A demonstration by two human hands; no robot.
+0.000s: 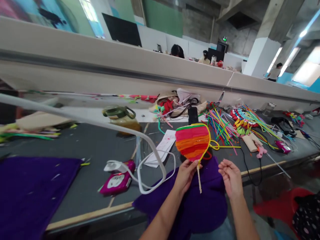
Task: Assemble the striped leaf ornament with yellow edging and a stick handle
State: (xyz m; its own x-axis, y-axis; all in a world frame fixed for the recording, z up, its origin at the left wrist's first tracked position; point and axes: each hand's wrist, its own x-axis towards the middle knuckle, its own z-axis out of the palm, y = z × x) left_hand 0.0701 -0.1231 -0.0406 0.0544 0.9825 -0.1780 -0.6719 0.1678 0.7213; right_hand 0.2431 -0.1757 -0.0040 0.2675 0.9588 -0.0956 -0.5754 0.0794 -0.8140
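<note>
My left hand (pixel 187 174) grips a balloon-shaped chenille-stem craft piece (pixel 192 141) by its lower tip, where a pale twisted stem (pixel 199 180) hangs down. Bands of green, pink, orange and red fill the piece, with a yellow rim along its top and right side. Beside it, a yellow chenille stem (pixel 226 147) makes a loop and runs right across the table. My right hand (pixel 230 176) is raised apart from the piece, its fingers curled and close together; whether anything thin is between them is hidden. Purple cloth (pixel 190 213) drapes below both hands.
A white cable (pixel 157 155) arches at the left near a magenta device (pixel 117 180) and a green-lidded jug (pixel 120 118). Loose chenille stems (pixel 221 125) lie at the back right. A glue gun (pixel 261 151) rests at the right, near a phone (pixel 192 115) and the white partition (pixel 150 60).
</note>
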